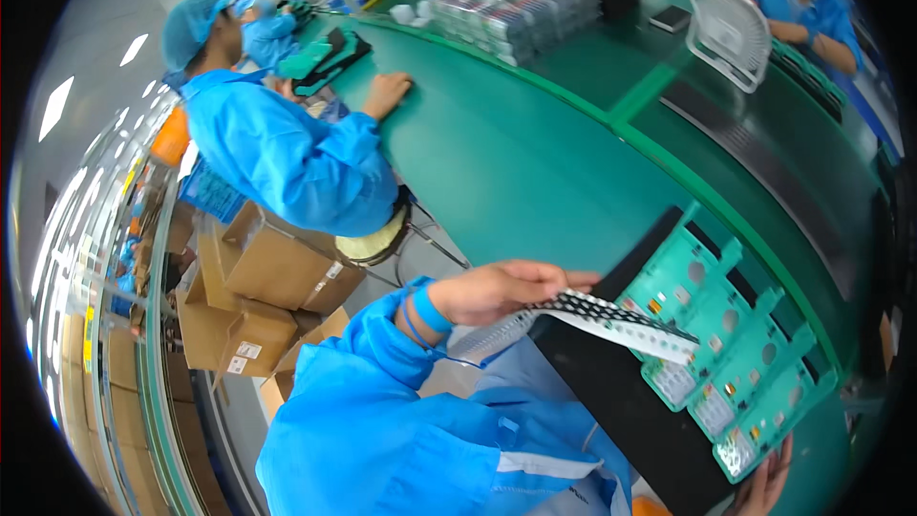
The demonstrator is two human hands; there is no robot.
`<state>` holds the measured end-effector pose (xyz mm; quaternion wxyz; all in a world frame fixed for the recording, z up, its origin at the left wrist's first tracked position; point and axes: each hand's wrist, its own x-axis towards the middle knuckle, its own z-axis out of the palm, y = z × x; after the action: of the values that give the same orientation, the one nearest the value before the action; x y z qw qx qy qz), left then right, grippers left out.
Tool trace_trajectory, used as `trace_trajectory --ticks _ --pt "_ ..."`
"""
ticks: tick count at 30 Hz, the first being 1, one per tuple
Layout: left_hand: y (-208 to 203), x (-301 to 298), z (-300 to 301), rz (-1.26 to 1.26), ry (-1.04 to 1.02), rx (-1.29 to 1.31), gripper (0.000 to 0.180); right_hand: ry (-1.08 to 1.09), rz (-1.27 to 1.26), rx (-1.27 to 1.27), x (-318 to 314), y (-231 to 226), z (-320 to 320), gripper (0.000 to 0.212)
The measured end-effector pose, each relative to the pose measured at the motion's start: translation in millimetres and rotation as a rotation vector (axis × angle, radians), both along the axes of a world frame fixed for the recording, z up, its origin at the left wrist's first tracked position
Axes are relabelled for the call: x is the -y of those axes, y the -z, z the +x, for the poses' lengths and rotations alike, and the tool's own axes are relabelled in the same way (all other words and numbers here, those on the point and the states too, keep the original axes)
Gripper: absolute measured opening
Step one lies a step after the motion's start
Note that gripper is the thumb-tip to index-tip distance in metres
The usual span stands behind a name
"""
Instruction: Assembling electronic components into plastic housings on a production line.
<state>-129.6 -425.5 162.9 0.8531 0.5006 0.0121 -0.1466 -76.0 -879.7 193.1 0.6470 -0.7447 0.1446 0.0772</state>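
My left hand (pixel 501 291), in a blue sleeve with a blue wrist strap, pinches a thin white sheet dotted with black spots (pixel 621 322). The sheet hangs over a black mat (pixel 621 401) and over the edge of a long green fixture (pixel 731 349). That fixture holds a row of small circuit boards. At the bottom edge, only the fingers of my right hand (pixel 766 483) show, gripping the near end of the green fixture.
A green worktable (pixel 516 162) curves away, with a dark belt strip (pixel 764 162) along it. A co-worker in a blue coat (pixel 287 153) sits at left, one hand (pixel 387 91) on the table. Clear stacked trays (pixel 516 5), a white fan (pixel 731 33) and cardboard boxes (pixel 258 277) stand around.
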Motion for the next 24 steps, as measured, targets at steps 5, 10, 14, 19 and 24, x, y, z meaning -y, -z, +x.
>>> trace_trajectory --ticks 5,10,14,19,24 --pt "-6.6 -8.3 -11.2 0.154 -0.142 -0.084 0.042 -0.006 0.059 0.105 18.8 31.4 10.0 0.049" --pt "10.8 -9.6 -8.4 -0.018 -0.272 -0.101 0.048 -0.078 0.109 0.132 21.9 45.3 22.6 0.048" --pt "1.7 7.9 -0.7 -0.041 -0.253 -0.063 0.036 -0.101 0.007 0.118 30.0 40.1 16.9 0.046" --pt "2.8 12.3 -9.8 0.225 -0.096 -0.055 0.026 -0.091 -0.018 0.139 24.4 34.1 27.5 0.045" --pt "6.5 8.0 -11.9 0.136 -0.126 -0.139 0.023 -0.185 -0.151 0.111 21.4 31.8 38.3 0.042"
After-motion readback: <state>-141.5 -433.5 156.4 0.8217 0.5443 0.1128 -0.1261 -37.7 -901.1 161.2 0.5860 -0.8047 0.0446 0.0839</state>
